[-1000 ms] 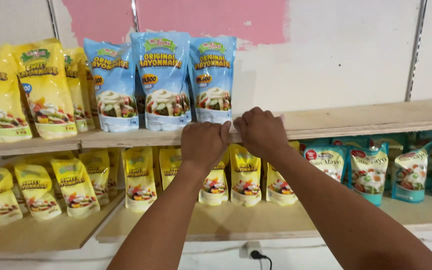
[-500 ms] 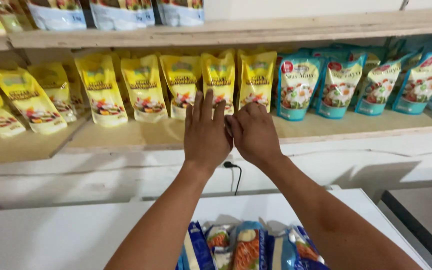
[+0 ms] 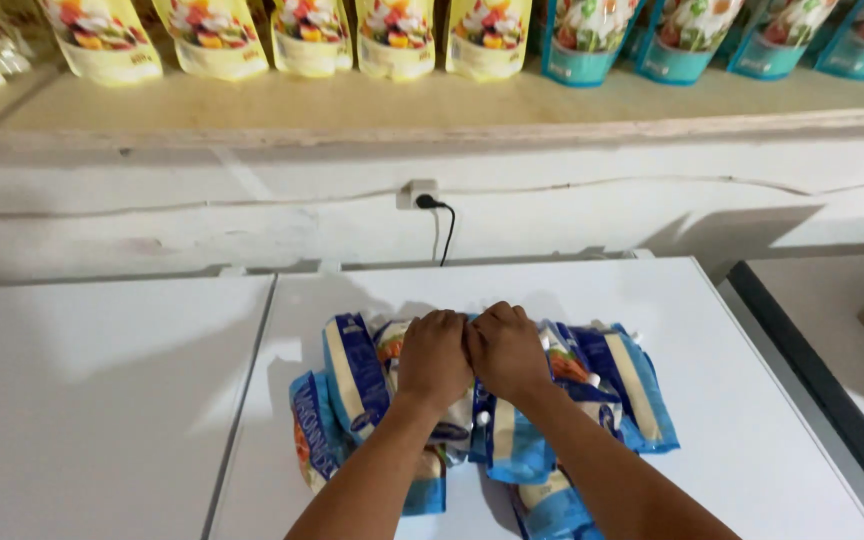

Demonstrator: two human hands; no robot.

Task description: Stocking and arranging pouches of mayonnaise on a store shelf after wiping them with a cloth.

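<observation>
A heap of blue and white pouches lies on a white table top. My left hand and my right hand rest side by side on the middle of the heap, knuckles up and fingers curled down onto the pouches beneath them. The fingertips are hidden, so I cannot tell whether either hand grips a pouch. One pouch stands on edge just left of my left hand. Another lies at the heap's left side.
A wooden shelf above holds yellow pouches and teal pouches. A wall socket with a black cable sits under it. A second white surface adjoins on the left, a dark-edged counter on the right.
The view has dropped from the shelves to the table. Both hands have come down from the shelf edge onto the heap of blue pouches, staying side by side.
</observation>
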